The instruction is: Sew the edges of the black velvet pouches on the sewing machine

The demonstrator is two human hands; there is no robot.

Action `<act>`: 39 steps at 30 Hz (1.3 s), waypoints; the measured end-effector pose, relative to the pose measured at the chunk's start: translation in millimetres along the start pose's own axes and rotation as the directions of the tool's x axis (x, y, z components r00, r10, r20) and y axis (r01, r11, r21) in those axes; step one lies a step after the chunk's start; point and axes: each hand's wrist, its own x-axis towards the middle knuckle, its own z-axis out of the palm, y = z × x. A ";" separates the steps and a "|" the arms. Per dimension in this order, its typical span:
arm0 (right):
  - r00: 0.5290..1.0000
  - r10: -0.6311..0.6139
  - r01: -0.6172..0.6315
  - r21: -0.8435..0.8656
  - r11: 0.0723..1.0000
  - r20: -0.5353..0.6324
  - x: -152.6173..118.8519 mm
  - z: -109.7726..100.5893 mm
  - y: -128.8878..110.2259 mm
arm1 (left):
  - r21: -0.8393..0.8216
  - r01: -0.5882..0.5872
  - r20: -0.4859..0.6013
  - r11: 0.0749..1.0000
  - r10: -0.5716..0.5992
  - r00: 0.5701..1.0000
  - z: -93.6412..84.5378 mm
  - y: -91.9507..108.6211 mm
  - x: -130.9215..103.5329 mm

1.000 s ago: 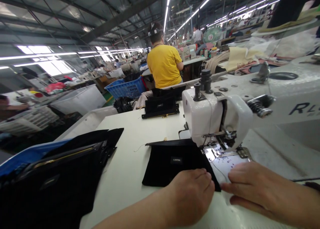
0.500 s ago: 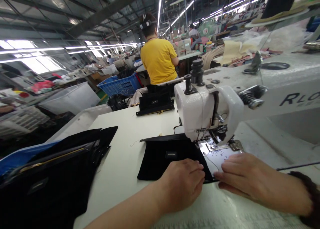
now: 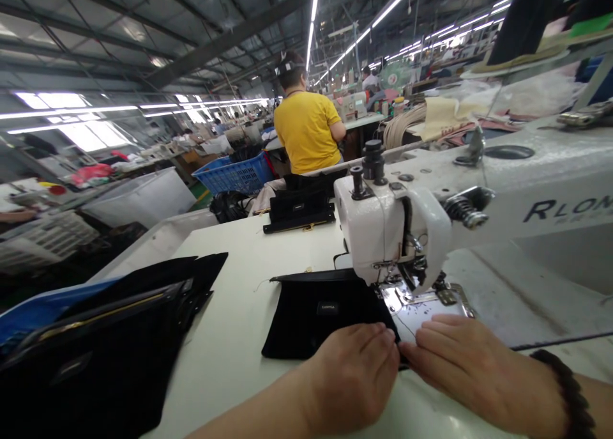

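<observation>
A black fabric pouch (image 3: pixel 301 324) with a small label (image 3: pixel 328 308) lies flat on the sewing machine table, its upper right edge beside the needle area. My left hand (image 3: pixel 354 375) is closed, its bent fingers gripping the pouch's lower right edge. At the same corner, my right hand (image 3: pixel 460 356) has its fingers pressed together, with thumb and fingertips pinching the edge; the exact grip is partly hidden. Just beyond both hands stands the white sewing machine head (image 3: pixel 378 228), above a shiny metal plate (image 3: pixel 426 308). A loose thread runs over the plate.
On the left, black bag pieces (image 3: pixel 110 356) with a gold zip lie over a blue bin (image 3: pixel 52 305). Another black piece (image 3: pixel 299 212) rests at the table's far edge. Beyond it are a blue crate (image 3: pixel 234 172) and a person in a yellow shirt (image 3: pixel 306 132).
My fingers have drawn closer together at the pouch's lower right corner, the right hand moving left. The view has shifted slightly; the pouch stays about where it was by the machine.
</observation>
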 end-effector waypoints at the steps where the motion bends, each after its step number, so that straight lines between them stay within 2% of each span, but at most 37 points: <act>1: 0.999 -0.014 0.014 0.002 1.000 0.040 1.2 -1.2 -0.7 | 0.030 -0.025 0.005 0.999 0.025 1.000 -0.2 1.0 0.2; 5: 0.972 -0.051 0.051 0.006 0.999 0.228 5.1 -5.2 -2.6 | 0.084 -0.055 0.027 0.995 0.053 0.998 1.5 5.6 1.4; 8: 0.964 -0.030 0.027 0.013 1.000 0.265 4.0 -3.3 -2.0 | 0.090 -0.055 0.073 0.994 0.049 0.996 2.6 6.3 2.3; 15: 0.978 0.089 -0.078 -0.067 0.995 0.190 -2.6 11.3 0.7 | 0.064 -0.004 0.192 0.998 -0.009 0.981 1.6 -4.6 4.0; 19: 0.981 0.155 -0.149 -0.055 0.987 0.114 4.1 11.1 3.0 | 0.008 0.044 0.296 0.999 -0.044 0.954 5.4 -11.2 4.3; 23: 0.968 0.212 -0.210 -0.029 0.977 0.135 9.3 10.6 5.8 | -0.056 0.134 0.364 0.989 -0.104 0.926 10.8 -15.4 8.8; 25: 0.956 0.247 -0.246 -0.028 0.969 0.160 9.4 12.1 6.9 | -0.087 0.217 0.372 0.972 -0.170 0.913 14.2 -17.3 10.9; 29: 0.949 0.278 -0.274 -0.045 0.961 0.147 7.8 15.5 7.2 | -0.123 0.374 0.322 0.919 -0.320 0.891 20.1 -21.3 11.1; 34: 0.944 0.292 -0.288 -0.046 0.956 0.155 6.9 16.2 5.6 | -0.104 0.332 0.361 0.938 -0.275 0.891 20.4 -25.3 11.5; 37: 0.947 0.289 -0.285 -0.045 0.957 0.141 7.2 16.2 5.2 | -0.084 0.346 0.383 0.935 -0.290 0.877 21.0 -27.4 12.3; 39: 0.949 0.286 -0.282 -0.054 0.958 0.134 7.3 16.3 5.4 | -0.086 0.350 0.364 0.933 -0.297 0.883 23.0 -29.2 11.7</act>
